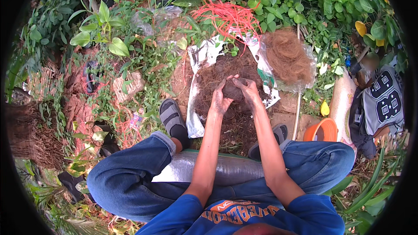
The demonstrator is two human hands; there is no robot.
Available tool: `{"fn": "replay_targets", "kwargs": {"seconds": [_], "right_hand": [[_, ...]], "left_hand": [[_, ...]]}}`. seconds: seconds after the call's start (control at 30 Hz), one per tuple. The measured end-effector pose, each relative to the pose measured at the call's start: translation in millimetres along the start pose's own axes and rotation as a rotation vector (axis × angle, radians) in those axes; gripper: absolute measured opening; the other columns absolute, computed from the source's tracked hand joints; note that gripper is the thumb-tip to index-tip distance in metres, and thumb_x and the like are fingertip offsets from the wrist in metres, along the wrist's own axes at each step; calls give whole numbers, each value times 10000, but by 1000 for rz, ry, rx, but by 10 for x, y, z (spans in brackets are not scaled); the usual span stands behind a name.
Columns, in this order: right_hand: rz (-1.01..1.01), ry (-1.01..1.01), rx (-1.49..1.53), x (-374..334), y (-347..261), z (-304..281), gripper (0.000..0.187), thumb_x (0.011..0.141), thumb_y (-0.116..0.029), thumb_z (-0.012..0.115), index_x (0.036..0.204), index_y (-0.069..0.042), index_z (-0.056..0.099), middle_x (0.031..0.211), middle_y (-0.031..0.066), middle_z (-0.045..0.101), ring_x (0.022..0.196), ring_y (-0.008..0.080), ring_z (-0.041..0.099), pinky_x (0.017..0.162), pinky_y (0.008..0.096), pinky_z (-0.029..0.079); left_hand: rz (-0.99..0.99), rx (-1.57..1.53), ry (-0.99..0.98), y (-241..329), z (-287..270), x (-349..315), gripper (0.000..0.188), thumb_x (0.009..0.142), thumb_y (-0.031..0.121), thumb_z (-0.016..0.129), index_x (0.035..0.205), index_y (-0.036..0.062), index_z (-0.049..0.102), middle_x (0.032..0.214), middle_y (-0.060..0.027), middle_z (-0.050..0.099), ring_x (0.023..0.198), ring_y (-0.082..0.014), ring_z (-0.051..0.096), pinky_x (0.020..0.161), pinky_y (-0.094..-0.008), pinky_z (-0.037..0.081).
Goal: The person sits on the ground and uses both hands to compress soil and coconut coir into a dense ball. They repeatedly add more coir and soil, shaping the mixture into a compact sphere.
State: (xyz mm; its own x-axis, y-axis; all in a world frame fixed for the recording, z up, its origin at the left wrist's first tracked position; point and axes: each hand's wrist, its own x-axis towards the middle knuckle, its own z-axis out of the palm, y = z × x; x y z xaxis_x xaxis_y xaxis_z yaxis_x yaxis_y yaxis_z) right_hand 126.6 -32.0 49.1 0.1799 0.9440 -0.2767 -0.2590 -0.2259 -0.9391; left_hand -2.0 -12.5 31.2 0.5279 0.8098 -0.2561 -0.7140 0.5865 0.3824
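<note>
**Cupping a dark soil lump (234, 91) over a white sheet (195, 124)**

Through the head view I am seeing, at left, a pale block (129, 87) lying among weeds. Next, the left hand (221, 97) is curving partly closed around the lump's left side. The right hand (247, 90) is cupping its other side, likewise half closed. The lump is sitting between both palms, above loose dark soil (204, 88); I cannot tell how tightly they are pressing. Farther right, brown fibre (286, 56) is resting on clear plastic (307, 76), and an orange pot (309, 133) is tilting.
</note>
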Motion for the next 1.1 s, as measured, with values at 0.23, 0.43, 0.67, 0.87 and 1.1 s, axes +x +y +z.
{"fn": "replay_targets", "kwargs": {"seconds": [0.23, 0.43, 0.67, 0.87, 1.1], "right_hand": [[50, 5, 27, -100, -220, 43, 353, 850, -216, 690, 1086, 37, 620, 1000, 98, 654, 889, 156, 620, 800, 297, 494], [0, -86, 223, -115, -265, -68, 465, 858, -295, 682, 1160, 36, 554, 967, 71, 639, 870, 152, 622, 785, 291, 508], [-32, -164, 235, -97, -257, -68, 448, 874, -226, 662, 1210, 35, 521, 1133, 109, 593, 1017, 177, 584, 840, 314, 498], [95, -99, -64, -211, -438, 29, 529, 832, -256, 713, 1218, 52, 523, 1140, 109, 602, 1026, 170, 574, 869, 313, 472], [-15, -123, -85, 61, -66, -106, 504, 775, -155, 759, 1184, 61, 560, 1091, 106, 634, 959, 164, 598, 863, 306, 470]], "left_hand": [[797, 539, 412, -51, -94, 149, 397, 895, 168, 623, 1239, 12, 500, 1178, -82, 604, 1113, -185, 546, 976, -317, 394], [299, 492, 190, -7, 312, -59, 432, 864, 169, 673, 1209, -37, 514, 1132, -108, 613, 973, -145, 591, 851, -266, 481], [136, 663, 165, -65, 260, -76, 386, 885, 283, 642, 1155, 21, 553, 1029, -41, 633, 869, -135, 608, 682, -292, 488], [71, 500, 258, 3, 124, -128, 419, 882, 256, 642, 1163, -17, 494, 1042, -100, 616, 891, -182, 633, 684, -304, 512], [19, 213, 238, -35, -71, -109, 506, 897, 141, 590, 1308, -1, 332, 1109, -104, 565, 773, -175, 655, 551, -265, 564]]}}
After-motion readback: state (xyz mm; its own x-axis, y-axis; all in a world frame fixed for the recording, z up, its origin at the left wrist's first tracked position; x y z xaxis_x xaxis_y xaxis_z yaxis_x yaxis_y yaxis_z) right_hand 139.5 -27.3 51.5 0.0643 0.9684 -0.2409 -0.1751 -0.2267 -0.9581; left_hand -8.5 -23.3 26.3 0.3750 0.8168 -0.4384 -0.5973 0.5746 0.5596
